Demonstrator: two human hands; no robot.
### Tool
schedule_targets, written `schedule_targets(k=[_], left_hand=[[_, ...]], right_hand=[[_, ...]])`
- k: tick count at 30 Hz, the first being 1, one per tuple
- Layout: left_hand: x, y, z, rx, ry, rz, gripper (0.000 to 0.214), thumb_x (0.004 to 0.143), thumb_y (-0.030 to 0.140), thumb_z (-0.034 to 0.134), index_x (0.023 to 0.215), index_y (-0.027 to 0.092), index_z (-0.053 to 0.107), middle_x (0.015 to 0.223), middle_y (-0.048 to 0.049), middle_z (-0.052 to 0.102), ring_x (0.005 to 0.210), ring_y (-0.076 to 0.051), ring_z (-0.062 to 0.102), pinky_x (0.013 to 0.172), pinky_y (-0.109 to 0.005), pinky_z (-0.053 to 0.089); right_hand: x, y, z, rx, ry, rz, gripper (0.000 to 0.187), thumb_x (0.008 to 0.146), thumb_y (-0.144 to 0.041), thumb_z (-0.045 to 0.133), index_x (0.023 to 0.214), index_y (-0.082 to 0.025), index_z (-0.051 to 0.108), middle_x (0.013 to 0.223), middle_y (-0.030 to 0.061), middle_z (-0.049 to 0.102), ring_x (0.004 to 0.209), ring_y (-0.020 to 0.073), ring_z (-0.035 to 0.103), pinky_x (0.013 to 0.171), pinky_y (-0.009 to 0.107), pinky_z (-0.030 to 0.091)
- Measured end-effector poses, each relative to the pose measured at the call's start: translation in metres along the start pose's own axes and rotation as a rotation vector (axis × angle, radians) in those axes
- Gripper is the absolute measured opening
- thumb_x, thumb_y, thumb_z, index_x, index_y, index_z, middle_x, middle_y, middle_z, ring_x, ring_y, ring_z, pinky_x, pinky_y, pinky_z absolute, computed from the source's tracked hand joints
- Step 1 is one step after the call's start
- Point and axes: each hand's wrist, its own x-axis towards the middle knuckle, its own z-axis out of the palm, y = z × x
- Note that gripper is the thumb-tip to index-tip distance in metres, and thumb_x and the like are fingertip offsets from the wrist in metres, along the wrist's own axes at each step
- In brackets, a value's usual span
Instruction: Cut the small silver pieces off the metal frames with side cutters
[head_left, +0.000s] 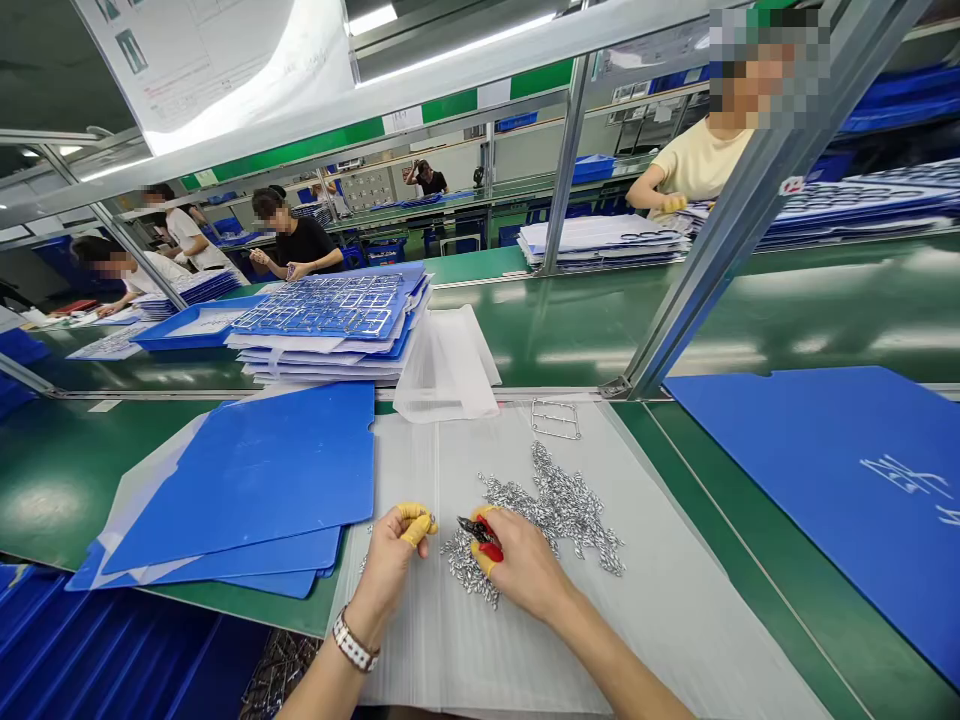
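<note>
My right hand (517,560) grips a pair of red-handled nippers (480,533), their dark jaws pointing left. My left hand (394,555), with yellow covers on its fingertips and a watch on the wrist, is closed in a pinch; a tiny shiny bit shows at its fingertips, too small to name surely. The two hands are a short gap apart. Beneath and beyond my right hand lies a heap of small silvery metal-looking pieces (577,500), spread on a translucent plastic sheet (637,620). A silvery rectangular frame (556,419) lies flat behind the heap.
Blue plastic sheets (255,480) are stacked at left, another blue sheet (825,470) lies at right. Behind stands a pile of layered sheets with silvery frames (322,305) on top. A slanted metal post (765,200) rises at right. Several people work beyond the bench.
</note>
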Motion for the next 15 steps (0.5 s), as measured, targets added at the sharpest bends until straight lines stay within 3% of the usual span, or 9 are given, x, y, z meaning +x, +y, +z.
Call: schedule_targets(k=[15], left_hand=[[0.003,-0.012,-0.002,0.147,0.031,0.054,0.026,0.067,0.037,0.07,0.078,0.014,0.065,0.071,-0.0031,0.064,0.055,-0.011,0.052,0.051,-0.023,0.042]], right_hand=[[0.006,0.004,0.001,-0.097,-0.05,0.055,0.02,0.075,-0.018,0.052,0.095,-0.021,0.055,0.092,0.0038,0.064,0.088,0.0196,0.057,0.076,0.029,0.039]])
